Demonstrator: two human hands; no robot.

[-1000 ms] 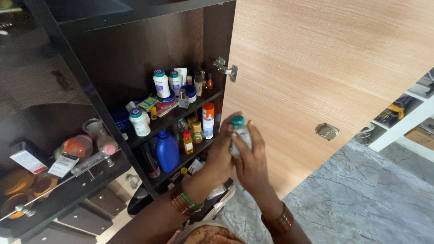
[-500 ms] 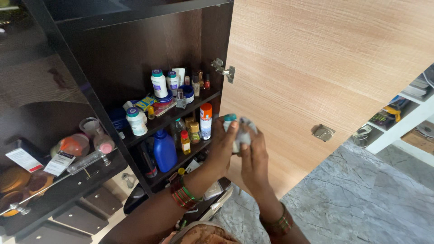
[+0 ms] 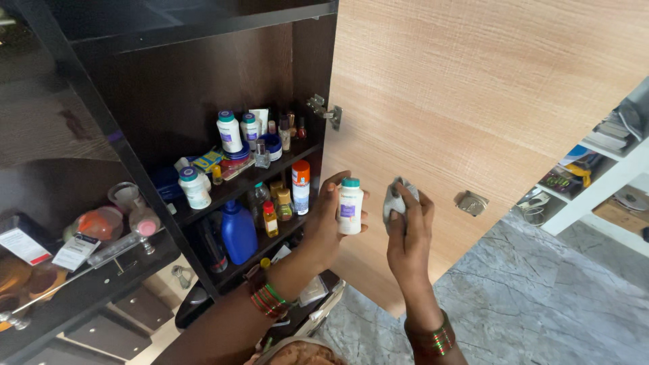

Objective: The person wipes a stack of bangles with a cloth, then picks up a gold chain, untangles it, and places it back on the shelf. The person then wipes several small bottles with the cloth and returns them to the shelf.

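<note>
Left hand [image 3: 328, 223] with fingers wrapped around a white bottle [image 3: 350, 207] with a teal cap, held upright before the open cabinet door [image 3: 487, 115]. Right hand [image 3: 407, 230] just beside it, fingers pinching a crumpled grey cloth [image 3: 394, 196]. Behind, shelves [image 3: 233, 189] carry assorted bottles, including a blue bottle [image 3: 238, 232].

The left hand [image 3: 329, 220] held a small white bottle [image 3: 350, 207] with a green cap, standing upright. The right hand [image 3: 408, 226] was just beside it, squeezing a grey cloth [image 3: 394, 196]. Behind them stood a dark cupboard [image 3: 169, 88] with its wooden door [image 3: 487, 101] open and a blue bottle [image 3: 238, 232] on a shelf.
</note>
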